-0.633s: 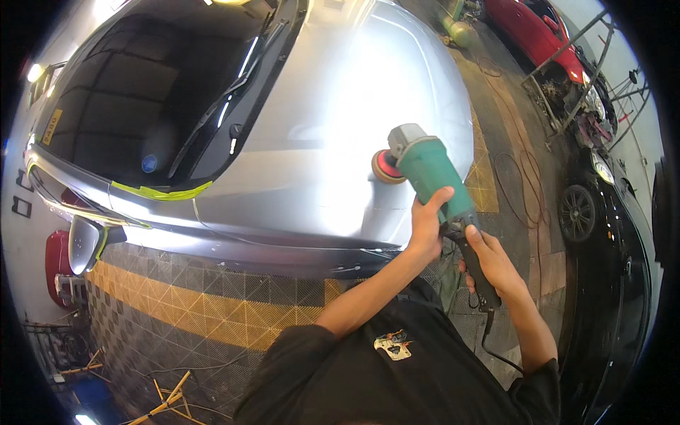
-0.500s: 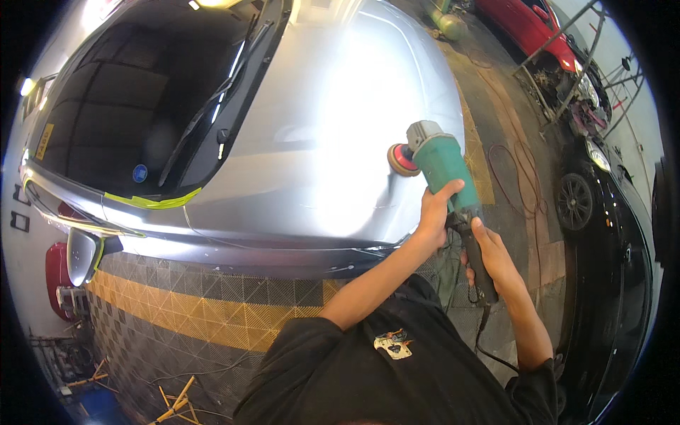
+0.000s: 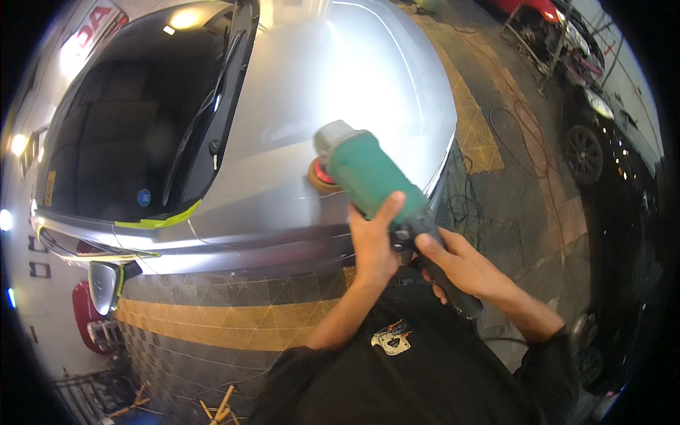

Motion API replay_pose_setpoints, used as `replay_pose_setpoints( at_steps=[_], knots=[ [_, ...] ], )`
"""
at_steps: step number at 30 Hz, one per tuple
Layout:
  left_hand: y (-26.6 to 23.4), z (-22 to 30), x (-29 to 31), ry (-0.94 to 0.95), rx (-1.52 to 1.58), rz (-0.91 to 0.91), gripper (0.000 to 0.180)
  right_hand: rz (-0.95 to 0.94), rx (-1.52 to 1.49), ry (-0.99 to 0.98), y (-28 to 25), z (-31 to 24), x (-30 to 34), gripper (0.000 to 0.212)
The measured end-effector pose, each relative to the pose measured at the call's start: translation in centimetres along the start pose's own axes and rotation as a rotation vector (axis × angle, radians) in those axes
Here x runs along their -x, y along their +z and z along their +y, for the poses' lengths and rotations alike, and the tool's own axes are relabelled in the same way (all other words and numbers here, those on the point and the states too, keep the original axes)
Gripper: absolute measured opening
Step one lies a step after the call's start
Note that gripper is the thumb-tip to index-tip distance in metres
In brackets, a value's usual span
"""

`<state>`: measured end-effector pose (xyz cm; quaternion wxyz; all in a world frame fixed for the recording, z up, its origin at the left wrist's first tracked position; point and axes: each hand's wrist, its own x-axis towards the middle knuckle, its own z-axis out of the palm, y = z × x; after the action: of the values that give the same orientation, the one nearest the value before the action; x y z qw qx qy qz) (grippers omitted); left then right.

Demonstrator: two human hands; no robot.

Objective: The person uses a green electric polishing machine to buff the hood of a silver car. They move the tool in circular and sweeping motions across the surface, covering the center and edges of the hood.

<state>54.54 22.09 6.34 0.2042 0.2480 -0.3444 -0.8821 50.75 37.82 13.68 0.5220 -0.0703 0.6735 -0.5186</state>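
Note:
Both my hands hold a green polisher [image 3: 375,173] with a grey metal head. My left hand [image 3: 375,244] wraps round its green body behind the head, thumb on top. Further back, my right hand [image 3: 467,262] grips the black handle, its fingers curled underneath. The round pad [image 3: 323,176], red with a tan edge, is at the near side of the silver car hood [image 3: 283,156]. Whether the pad presses flat on the paint is hard to tell, as the head covers part of it. Small pale marks lie on the paint beside the pad.
To the left is the car's dark windshield [image 3: 134,106], with yellow-green masking tape [image 3: 166,217] at its corner and a side mirror [image 3: 103,287]. Black and yellow floor tiles [image 3: 227,322] lie below. A black car [image 3: 616,234] stands at the right; hoses [image 3: 531,134] run along the floor.
My hands have carried the polisher left across the hood toward the windshield, and it has tilted further leftward. The view has shifted too. Both hands keep their grip.

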Motion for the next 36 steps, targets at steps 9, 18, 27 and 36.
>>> replay_pose_setpoints(
  at_steps=[9, 18, 27, 36],
  knots=[
    [-5.9, 10.0, -1.2, 0.157, -0.062, 0.157, 0.048, -0.508, -0.159, -0.194, 4.8, -0.7, -4.8, 0.083],
    [-5.5, 9.1, -6.7, 0.172, -0.082, 0.089, 0.047, -0.292, -0.182, -0.369, 3.2, -0.1, -4.8, 0.081],
    [5.4, -3.0, -8.8, 0.004, -0.062, -0.051, 0.047, 0.015, -0.284, -0.293, -8.0, 3.3, -0.3, 0.08],
    [9.9, -9.9, -11.0, -0.117, -0.041, -0.125, 0.052, 0.258, -0.318, -0.299, -11.4, 5.6, 1.2, 0.088]
  ],
)
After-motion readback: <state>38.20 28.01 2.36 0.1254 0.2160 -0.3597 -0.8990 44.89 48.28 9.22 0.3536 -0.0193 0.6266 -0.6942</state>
